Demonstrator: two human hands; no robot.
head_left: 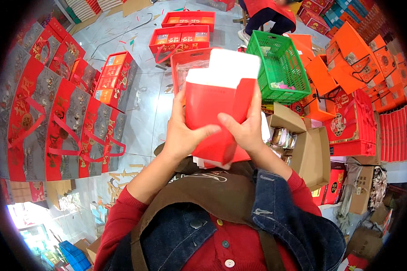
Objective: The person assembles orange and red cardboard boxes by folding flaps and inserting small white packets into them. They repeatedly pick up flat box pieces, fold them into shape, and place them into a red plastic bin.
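Between both hands I hold up a red carton (210, 106) with white inner flaps standing at its far end. My left hand (183, 131) grips its left side, the thumb lying across the red face. My right hand (246, 126) grips the right side, its thumb also pressed on the front. What is inside the carton does not show. Just behind it is a red gift box (178, 61) with clear plastic in it, partly covered by the carton. Below the carton, more red and white pieces show near my lap.
A green plastic crate (252, 67) stands to the right, beside an open cardboard box (316, 156) with wrapped packets (282, 137). Red and grey gift bags (61, 126) line the left. Orange gift boxes (352, 58) pile up at right. A person (267, 13) sits beyond the crate.
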